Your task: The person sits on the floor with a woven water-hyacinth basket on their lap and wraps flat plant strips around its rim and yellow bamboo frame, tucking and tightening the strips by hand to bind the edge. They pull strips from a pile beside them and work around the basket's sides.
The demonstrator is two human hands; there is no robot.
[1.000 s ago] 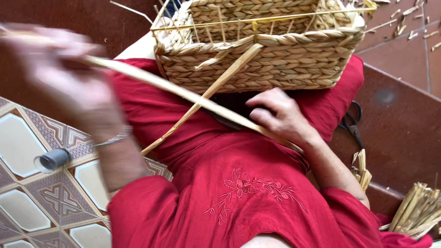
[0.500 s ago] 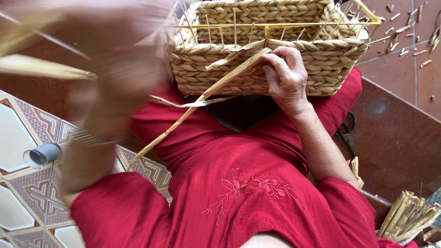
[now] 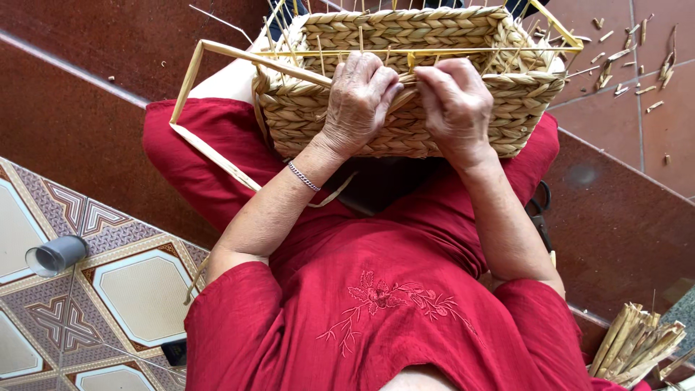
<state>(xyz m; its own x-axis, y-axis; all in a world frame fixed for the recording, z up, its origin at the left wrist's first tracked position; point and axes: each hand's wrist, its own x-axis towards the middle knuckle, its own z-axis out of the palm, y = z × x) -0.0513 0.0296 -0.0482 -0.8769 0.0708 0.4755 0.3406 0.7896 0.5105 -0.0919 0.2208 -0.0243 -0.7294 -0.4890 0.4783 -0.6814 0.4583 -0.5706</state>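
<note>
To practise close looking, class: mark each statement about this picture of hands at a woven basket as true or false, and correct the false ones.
1. Both hands rest on the near rim of the woven basket. True: the left hand and the right hand press there side by side.
2. The basket stands on the tiled floor. False: it sits on the person's lap, on the red dress.
3. A bracelet is on the left wrist. True.
4. A long flat strand loops out to the basket's right. False: it bends out to the left.
5. A grey cup stands upright on the tiles. False: it lies on its side.
</note>
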